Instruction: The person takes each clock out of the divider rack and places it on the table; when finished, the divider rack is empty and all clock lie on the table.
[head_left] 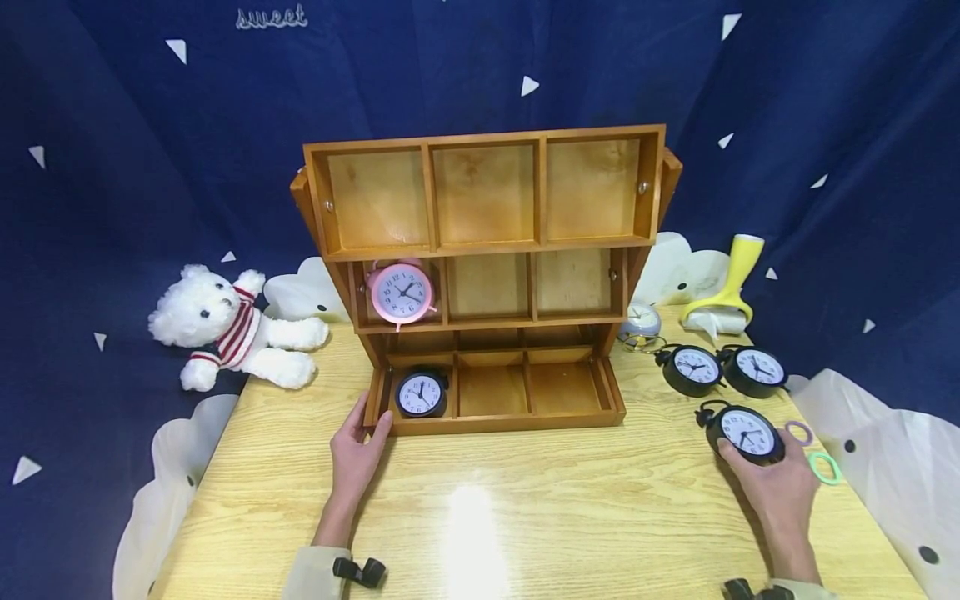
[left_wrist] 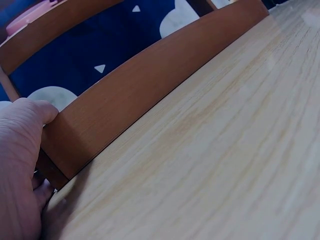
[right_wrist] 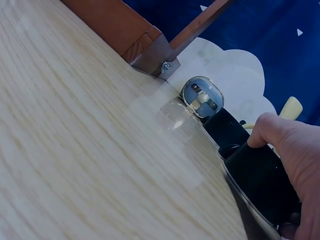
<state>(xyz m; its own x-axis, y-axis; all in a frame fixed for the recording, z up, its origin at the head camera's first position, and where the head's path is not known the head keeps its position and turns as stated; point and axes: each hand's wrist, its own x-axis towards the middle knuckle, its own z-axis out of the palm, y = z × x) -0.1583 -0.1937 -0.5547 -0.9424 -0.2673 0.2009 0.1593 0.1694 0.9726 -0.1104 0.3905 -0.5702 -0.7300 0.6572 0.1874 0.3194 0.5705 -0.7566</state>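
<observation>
At the right of the head view my right hand (head_left: 780, 492) grips a black alarm clock (head_left: 748, 433), thumb on one side and fingers on the other. The clock's white dial faces up toward the head camera. My left hand (head_left: 356, 458) holds the front left corner of a wooden shelf (head_left: 510, 423), with the thumb over its front board (left_wrist: 125, 95) in the left wrist view. Another black alarm clock (head_left: 421, 394) sits in the bottom left compartment beside that hand. A pink alarm clock (head_left: 402, 293) occupies the middle row's left compartment.
Two more black alarm clocks (head_left: 692, 369) stand behind the right hand, near a small silvery clock (head_left: 641, 321) and a yellow-handled lint roller (head_left: 723, 304). Purple and green rings (head_left: 825, 468) lie at the table's right edge. A white teddy bear (head_left: 236, 329) leans at the left.
</observation>
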